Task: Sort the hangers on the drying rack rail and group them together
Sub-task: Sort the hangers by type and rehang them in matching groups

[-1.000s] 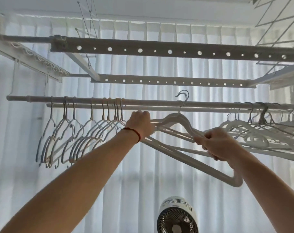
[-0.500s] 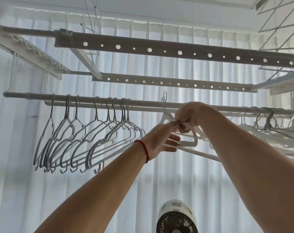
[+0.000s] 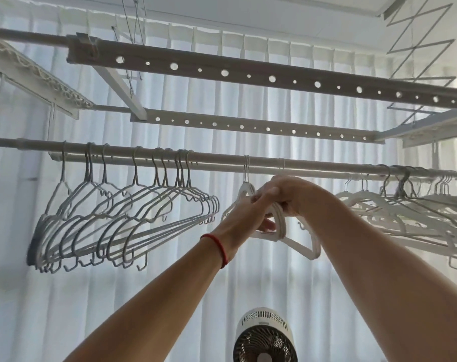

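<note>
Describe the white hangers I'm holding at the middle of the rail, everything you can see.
The white hangers look like thick, matte plastic, a small stack pressed together, with thin metal hooks over the rail. Their shoulders slope down to a rounded corner at lower right. The left hand grips them from below and the right hand clasps them from above, hiding the necks. They hang apart from the wire group on the left.

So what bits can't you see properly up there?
Head view only:
- White hangers: both hands, left and right, cover their tops, so the count is unclear.
- Right-side hangers: overlapping and cut off by the edge.
- Fan: bottom cut off.
- Rail: both ends run out of frame.
</note>
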The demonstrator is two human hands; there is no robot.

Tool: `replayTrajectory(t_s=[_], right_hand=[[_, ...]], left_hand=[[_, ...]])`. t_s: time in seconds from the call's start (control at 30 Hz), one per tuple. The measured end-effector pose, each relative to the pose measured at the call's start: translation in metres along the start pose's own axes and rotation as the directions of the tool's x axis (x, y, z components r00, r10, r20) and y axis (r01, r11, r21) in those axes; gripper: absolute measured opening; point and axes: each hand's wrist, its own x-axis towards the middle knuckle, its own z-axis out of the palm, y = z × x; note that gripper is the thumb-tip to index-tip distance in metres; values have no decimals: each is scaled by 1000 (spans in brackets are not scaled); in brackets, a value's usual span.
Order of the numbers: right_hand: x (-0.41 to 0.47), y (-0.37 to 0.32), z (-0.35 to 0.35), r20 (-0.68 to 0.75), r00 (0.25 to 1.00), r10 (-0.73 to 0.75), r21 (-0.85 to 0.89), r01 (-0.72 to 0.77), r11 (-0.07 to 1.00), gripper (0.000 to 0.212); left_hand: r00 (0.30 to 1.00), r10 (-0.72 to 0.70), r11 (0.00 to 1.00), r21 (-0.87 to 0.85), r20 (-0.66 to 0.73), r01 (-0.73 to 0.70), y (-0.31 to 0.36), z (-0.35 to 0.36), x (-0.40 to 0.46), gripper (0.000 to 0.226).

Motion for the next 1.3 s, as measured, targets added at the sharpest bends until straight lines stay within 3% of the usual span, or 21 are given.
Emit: replayTrajectory(t_s=[0.1,0.17,0.23,0.3,0.33,0.4,0.47,0.53,0.63,0.73,0.83,0.9,1.03,1.17,1.3], right_hand=[[-7,13,1,18,1000,-1,202,-2,979,14],[-12,25,-2,-65,998,-20,244,36,969,18],[-13,41,-8,-214,976,-43,244,96,965,20],[-16,61,-20,-401,906,-134,122,198,973,21],[-21,72,-27,-479,855,-199,28,242,970,23],[-31,92,-45,-592,749,-297,-110,290,951,25],[-41,110,-71,-652,662,-370,-259,265,929,22],[-42,136,-106,-657,615,-436,-440,157,884,15],[-35,186,-167,-639,606,-473,-631,-61,774,23],[-30,231,-220,-579,700,-418,-760,-278,588,43],[-22,263,-250,-523,772,-361,-832,-369,414,51],[-14,272,-257,-505,763,-404,-853,-369,370,46],[-6,278,-260,-476,700,-532,-847,-202,492,11],[7,276,-267,-555,721,-415,-558,47,828,39],[12,263,-271,-577,680,-452,-538,100,837,41]], left_hand=[[998,35,999,33,-42,-34,-5,8,-3,46],[999,52,997,54,-13,-51,-5,14,-6,35],[998,-17,979,204,-57,28,0,22,-11,57],[989,-11,907,415,-144,71,-2,31,-14,101],[981,64,834,550,-184,49,-5,39,-16,111],[907,359,654,753,-219,-77,-7,62,-22,95],[763,622,552,790,-178,-267,-1,89,-24,66],[700,701,554,722,-135,-415,3,122,-20,45],[737,674,586,647,-56,-487,7,175,-5,30],[820,571,658,620,-41,-428,8,235,27,28],[904,424,726,621,-65,-296,-2,285,63,28],[936,339,756,619,-96,-210,-10,306,81,30],[966,209,757,651,-151,-62,-22,320,105,33],[963,141,782,623,-229,33,-24,317,118,30],[953,123,780,621,-276,79,-23,308,119,29]])
